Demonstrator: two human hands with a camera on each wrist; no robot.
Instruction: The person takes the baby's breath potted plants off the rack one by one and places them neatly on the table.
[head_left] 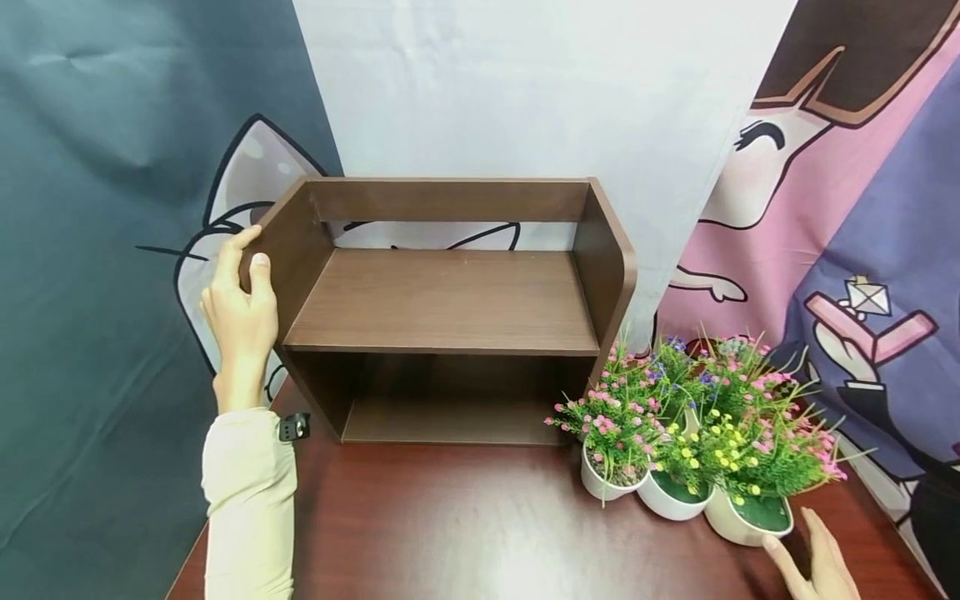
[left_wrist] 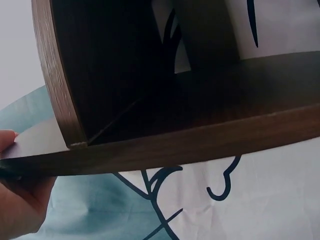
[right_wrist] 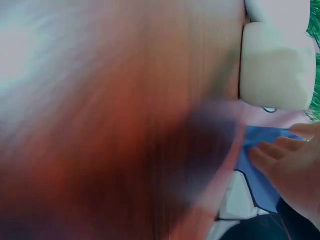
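Note:
A dark brown two-tier shelf [head_left: 450,300] stands on the reddish-brown table, against the backdrop. My left hand [head_left: 243,321] grips the front edge of its left side panel, with digits on both faces of the panel in the left wrist view. At the lower right, my right hand [head_left: 817,567] is beside the nearest flower pot [head_left: 742,518], fingers spread and holding nothing. This white pot [right_wrist: 277,67] also shows in the right wrist view, above the right hand [right_wrist: 295,170].
Several potted artificial plants crowd the shelf's right side, among them a white pot with pink flowers [head_left: 611,479] and one with yellow flowers [head_left: 678,500]. A printed cloth backdrop [head_left: 525,92] hangs behind. The table [head_left: 450,517] extends in front of the shelf.

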